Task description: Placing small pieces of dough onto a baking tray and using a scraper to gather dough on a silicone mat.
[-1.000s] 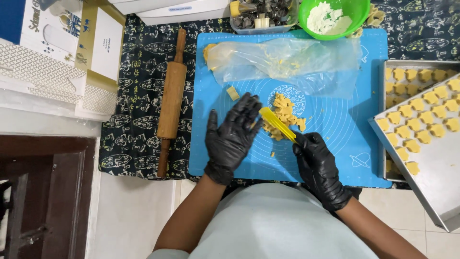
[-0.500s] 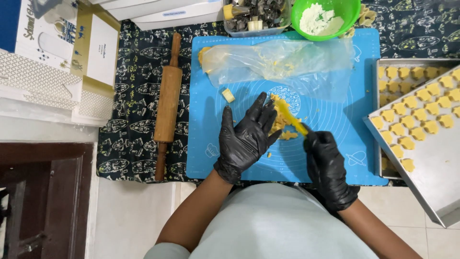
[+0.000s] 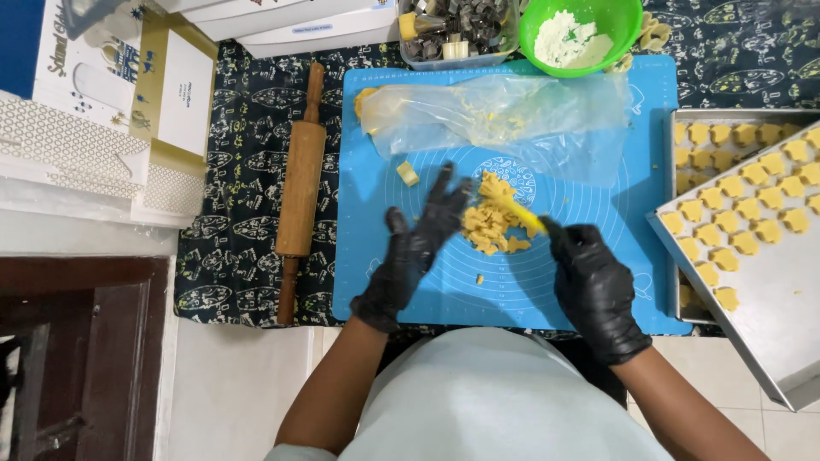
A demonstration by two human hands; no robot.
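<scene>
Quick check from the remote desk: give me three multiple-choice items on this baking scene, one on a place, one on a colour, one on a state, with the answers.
1. Where does the wooden rolling pin lie?
A. left of the blue baking mat
B. on the metal tray
C. in the bowl

2. What colour is the bowl of flour?
A. red
B. green
C. white

3. What is the right hand doing?
A. resting empty
B. lifting the tray
C. holding a yellow scraper at the dough scraps

Answers: A, the pin lies on the patterned cloth beside the mat; B, its rim is bright green; C, the gloved fingers grip the tool against the pile.
</scene>
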